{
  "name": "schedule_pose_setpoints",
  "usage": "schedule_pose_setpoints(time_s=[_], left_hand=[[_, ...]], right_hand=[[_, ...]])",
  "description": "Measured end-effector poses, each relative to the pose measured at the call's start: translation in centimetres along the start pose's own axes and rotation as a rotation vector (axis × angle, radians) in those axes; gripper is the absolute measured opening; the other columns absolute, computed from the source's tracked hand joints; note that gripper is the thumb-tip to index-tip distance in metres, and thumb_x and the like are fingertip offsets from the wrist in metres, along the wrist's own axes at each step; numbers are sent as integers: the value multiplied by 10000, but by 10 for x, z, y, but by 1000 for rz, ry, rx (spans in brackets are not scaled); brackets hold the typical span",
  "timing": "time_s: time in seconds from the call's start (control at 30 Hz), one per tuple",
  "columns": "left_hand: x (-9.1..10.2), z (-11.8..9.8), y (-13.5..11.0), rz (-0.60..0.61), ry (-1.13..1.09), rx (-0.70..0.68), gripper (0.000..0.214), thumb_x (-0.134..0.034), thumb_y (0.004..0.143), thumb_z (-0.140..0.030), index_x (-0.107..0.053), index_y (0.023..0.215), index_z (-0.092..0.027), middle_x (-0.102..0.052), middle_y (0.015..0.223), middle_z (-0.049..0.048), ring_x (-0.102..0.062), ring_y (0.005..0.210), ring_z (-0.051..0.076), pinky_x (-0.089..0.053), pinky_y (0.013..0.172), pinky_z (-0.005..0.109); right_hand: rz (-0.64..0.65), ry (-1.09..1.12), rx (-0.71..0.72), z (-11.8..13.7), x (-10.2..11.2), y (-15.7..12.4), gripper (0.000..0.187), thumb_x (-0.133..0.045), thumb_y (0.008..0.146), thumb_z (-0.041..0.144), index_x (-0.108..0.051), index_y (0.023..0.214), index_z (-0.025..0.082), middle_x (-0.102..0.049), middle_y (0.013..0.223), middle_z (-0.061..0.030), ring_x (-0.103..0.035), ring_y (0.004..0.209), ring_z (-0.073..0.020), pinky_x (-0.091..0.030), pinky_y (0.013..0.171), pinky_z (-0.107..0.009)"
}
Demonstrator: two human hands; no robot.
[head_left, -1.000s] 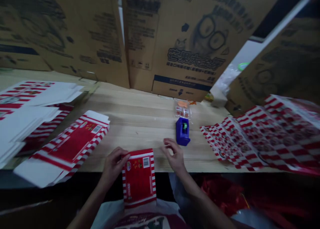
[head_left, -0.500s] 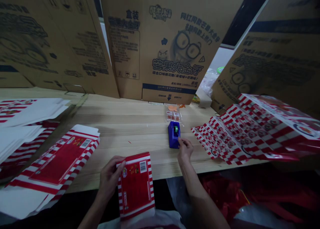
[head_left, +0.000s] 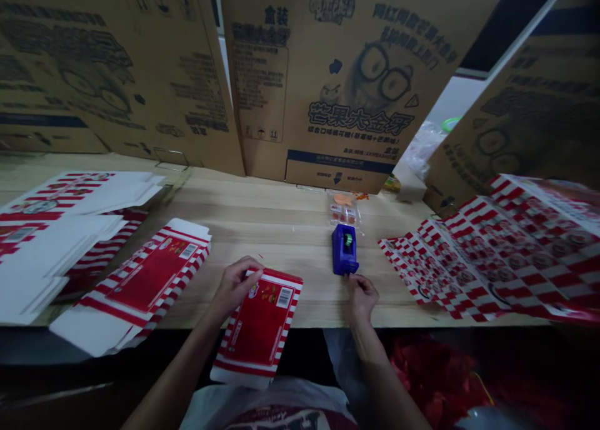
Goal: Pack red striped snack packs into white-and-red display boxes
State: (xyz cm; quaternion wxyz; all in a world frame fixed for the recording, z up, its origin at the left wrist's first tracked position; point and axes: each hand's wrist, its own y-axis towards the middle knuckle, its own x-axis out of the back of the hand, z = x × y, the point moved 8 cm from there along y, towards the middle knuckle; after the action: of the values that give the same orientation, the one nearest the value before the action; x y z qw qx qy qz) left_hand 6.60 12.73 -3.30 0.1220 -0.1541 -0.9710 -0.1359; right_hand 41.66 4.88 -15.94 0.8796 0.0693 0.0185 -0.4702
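My left hand [head_left: 234, 285] grips the top edge of a red-and-white striped carton [head_left: 260, 327] that leans tilted over the table's front edge. My right hand [head_left: 362, 294] sits just in front of a blue tape dispenser [head_left: 344, 249], fingers pinched together; whether tape is between them is too small to see. A small clear packet with orange pieces [head_left: 345, 210] lies behind the dispenser.
Stacks of flat striped cartons [head_left: 135, 280] lie at the left on the wooden table [head_left: 272, 224], with more [head_left: 60, 192] further left. Striped printed bags [head_left: 473, 255] are spread at the right. Large brown cardboard boxes [head_left: 337, 86] stand along the back.
My right hand went to the tape dispenser and has drawn back toward the table's front edge. My left hand has tilted the carton and shifted it to the right.
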Motion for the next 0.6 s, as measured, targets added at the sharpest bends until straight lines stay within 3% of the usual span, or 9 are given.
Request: schedule_pose_setpoints(time_s=[0.1, 0.17, 0.23, 0.37, 0.43, 0.53, 0.6], left_hand=[[-5, -1, 0, 11, -12, -12, 152, -579, 843, -294, -650, 787, -172, -630, 815, 38, -596, 805, 170, -446, 735, 268], [-8, -2, -1, 28, -11, -10, 155, -576, 847, -295, -647, 786, -172, -625, 814, 38, -591, 799, 170, -444, 733, 269], [-12, -2, 0, 50, -16, -4, 167, -576, 849, -304, -641, 775, -169, -617, 798, 36, -584, 779, 167, -443, 721, 267], [-21, -7, 2, 87, -22, -20, 185, -574, 856, -310, -645, 769, -164, -611, 783, 33, -573, 757, 165, -436, 715, 269], [-25, -10, 2, 100, -7, -26, 180, -570, 858, -297, -650, 772, -160, -609, 775, 31, -571, 751, 165, -430, 717, 273], [-24, -12, 1, 99, -3, -28, 177, -566, 862, -291, -643, 773, -158, -606, 770, 31, -570, 746, 166, -426, 709, 275], [-19, -12, -1, 85, 0, -38, 179, -568, 864, -296, -637, 771, -160, -607, 774, 32, -572, 752, 167, -428, 704, 274]], right_hand=[[11, 41, -55, 10, 0, -9, 308, -732, 599, 432, -561, 644, 180, -531, 631, 27, -534, 602, -147, -503, 668, -367], [158, 41, -69, 33, -17, -17, 282, -721, 659, 428, -589, 677, 179, -535, 655, 20, -536, 613, -145, -498, 655, -340], [485, -6, -32, 69, -55, -30, 247, -701, 738, 411, -620, 703, 180, -556, 711, 2, -543, 665, -145, -476, 665, -300], [1358, -192, 210, 146, -145, -83, 274, -706, 787, 399, -625, 662, 169, -586, 776, -23, -562, 740, -148, -427, 673, -256], [1600, -341, 382, 164, -170, -104, 275, -723, 783, 375, -617, 647, 161, -577, 746, -10, -541, 696, -128, -393, 645, -239], [1619, -658, 617, 166, -191, -114, 264, -773, 739, 321, -609, 630, 144, -572, 707, -4, -500, 641, -111, -325, 592, -228], [1546, -785, 611, 159, -196, -111, 273, -789, 717, 340, -621, 641, 138, -581, 676, -3, -497, 619, -109, -309, 576, -227]])
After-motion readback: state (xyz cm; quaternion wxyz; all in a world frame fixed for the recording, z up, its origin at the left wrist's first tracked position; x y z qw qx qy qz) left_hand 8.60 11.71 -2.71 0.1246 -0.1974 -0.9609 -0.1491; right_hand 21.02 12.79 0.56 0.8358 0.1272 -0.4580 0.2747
